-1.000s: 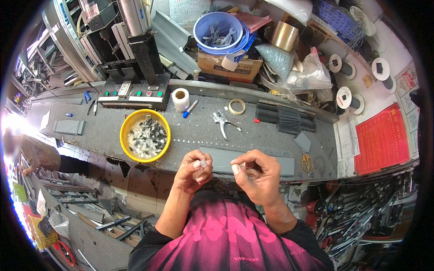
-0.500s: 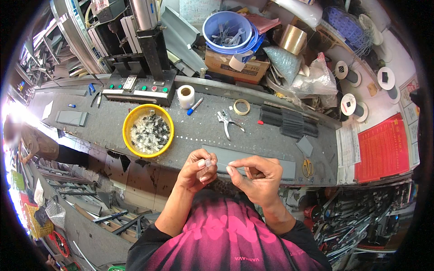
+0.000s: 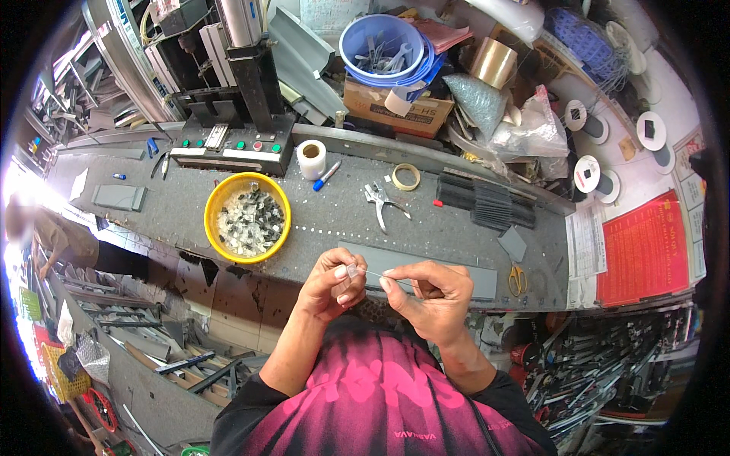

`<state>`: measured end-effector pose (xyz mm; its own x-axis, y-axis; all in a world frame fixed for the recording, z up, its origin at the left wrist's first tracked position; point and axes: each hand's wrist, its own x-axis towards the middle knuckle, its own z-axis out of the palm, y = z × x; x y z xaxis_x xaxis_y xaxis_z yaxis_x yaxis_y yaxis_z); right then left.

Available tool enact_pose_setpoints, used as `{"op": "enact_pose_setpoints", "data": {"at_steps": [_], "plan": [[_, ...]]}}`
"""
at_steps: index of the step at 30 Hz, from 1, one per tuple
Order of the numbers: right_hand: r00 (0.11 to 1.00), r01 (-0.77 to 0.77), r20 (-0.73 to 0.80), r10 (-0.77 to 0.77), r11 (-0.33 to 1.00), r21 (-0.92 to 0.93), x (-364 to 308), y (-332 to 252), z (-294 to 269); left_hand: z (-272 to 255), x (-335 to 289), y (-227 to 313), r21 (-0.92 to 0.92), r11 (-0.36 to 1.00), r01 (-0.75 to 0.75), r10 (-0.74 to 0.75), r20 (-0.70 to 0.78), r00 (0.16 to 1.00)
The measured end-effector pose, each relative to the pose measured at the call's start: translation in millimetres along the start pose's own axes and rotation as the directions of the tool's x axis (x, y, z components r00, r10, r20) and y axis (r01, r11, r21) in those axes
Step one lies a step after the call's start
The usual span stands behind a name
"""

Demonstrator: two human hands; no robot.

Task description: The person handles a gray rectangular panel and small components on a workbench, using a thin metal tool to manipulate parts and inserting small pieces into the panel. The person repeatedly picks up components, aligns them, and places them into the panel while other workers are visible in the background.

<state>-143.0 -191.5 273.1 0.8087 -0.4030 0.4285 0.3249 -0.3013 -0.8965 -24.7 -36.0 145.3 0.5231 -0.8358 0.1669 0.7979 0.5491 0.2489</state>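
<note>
Clear plastic piece (image 3: pixel 352 271) I'm eyeing remotely is pinched in the left hand (image 3: pixel 332 285) by the bench (image 3: pixel 319 216), right hand (image 3: pixel 433 296) pinching a thin strand (image 3: pixel 373 273), both partly blocking 1 grey strip (image 3: pixel 480 283), pliers (image 3: pixel 380 207) and yellow basin (image 3: pixel 208 218) farther back.

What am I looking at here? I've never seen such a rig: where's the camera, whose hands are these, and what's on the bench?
There is no robot. A fisheye camera on the person's head looks down, so straight edges bend near the rim. The bare hands are the wearer's own.

The left hand pinches a small clear piece; the right hand pinches a thin strand stretching toward it. Whether the strand passes through is too small to tell.

The grey bench bears a yellow bowl of clear and dark bits, pliers, a tape ring and scissors.
</note>
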Motion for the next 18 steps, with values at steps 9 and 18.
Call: {"op": "enact_pose_setpoints", "data": {"at_steps": [9,18], "plan": [[1.0,-0.003,0.019,0.004,0.999,-0.038,2.8,1.3,1.4,-2.1,1.2,2.5,0.005,1.0,0.0,0.0,0.018,1.0],[0.994,0.011,0.105,0.002,0.992,-0.123,4.0,9.2,0.9,-3.7,3.0,6.7,-0.04,0.999,-0.011,0.013,0.031,0.999]]}}
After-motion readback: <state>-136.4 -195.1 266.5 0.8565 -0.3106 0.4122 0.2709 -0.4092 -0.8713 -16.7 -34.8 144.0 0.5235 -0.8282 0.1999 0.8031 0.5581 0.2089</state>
